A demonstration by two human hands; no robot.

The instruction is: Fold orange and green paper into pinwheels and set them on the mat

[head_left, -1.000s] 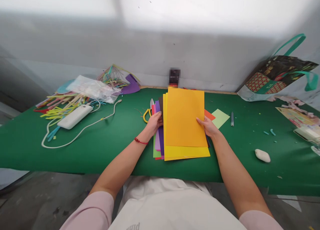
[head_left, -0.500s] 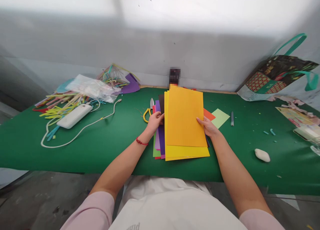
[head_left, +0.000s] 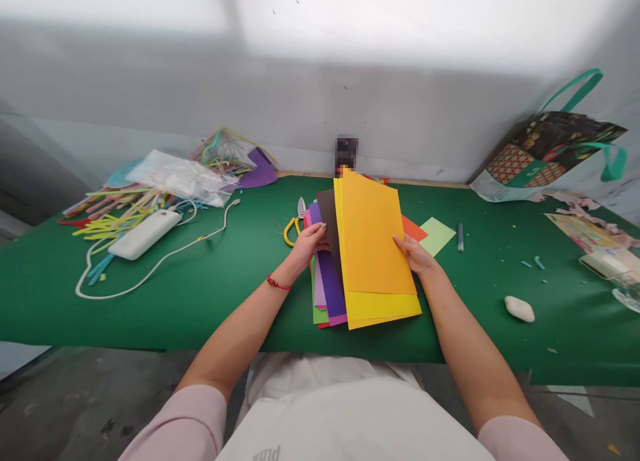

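Observation:
A fanned stack of coloured paper sheets (head_left: 373, 247) lies at the middle of the green table (head_left: 215, 287), with an orange sheet on top, yellow ones under it, then brown, purple, pink, green and red. My left hand (head_left: 309, 242) pinches the stack's left edge by the brown and purple sheets. My right hand (head_left: 414, 254) grips the right edge of the orange and yellow sheets, lifting them so the stack opens like a book.
Yellow-handled pliers (head_left: 293, 224) lie just left of the stack. A white power bank (head_left: 139, 234) with its cable, plastic bags and coloured strips sit at the left. A pale green sheet (head_left: 437, 235), a pen (head_left: 460, 237), a white eraser (head_left: 519, 309) and a patterned bag (head_left: 545, 155) are at the right.
My right hand has tilted the orange and yellow sheets up and to the right, uncovering more of the brown and purple sheets. My left hand stays at the left edge.

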